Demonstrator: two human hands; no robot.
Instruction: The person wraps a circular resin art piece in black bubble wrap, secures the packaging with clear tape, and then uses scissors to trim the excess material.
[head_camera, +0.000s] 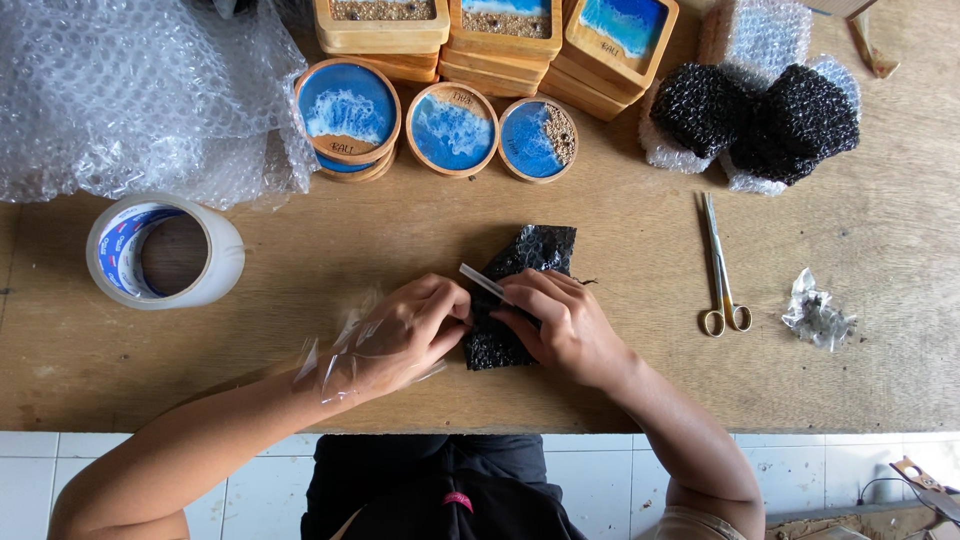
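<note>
A small parcel wrapped in black bubble wrap (528, 262) lies on the wooden table (620, 360) in front of me. My left hand (405, 335) and my right hand (558, 325) meet on its near end and pinch a strip of clear tape (482, 282) between their fingertips. More clear tape or film clings to the back of my left hand. The near part of the parcel is hidden under my fingers.
A big roll of clear tape (165, 251) stands at the left, scissors (721, 268) lie to the right beside a crumpled tape scrap (817, 316). Round blue resin coasters (452, 129), stacked square wooden ones (500, 40), black-wrapped parcels (755, 115) and clear bubble wrap (130, 95) fill the far side.
</note>
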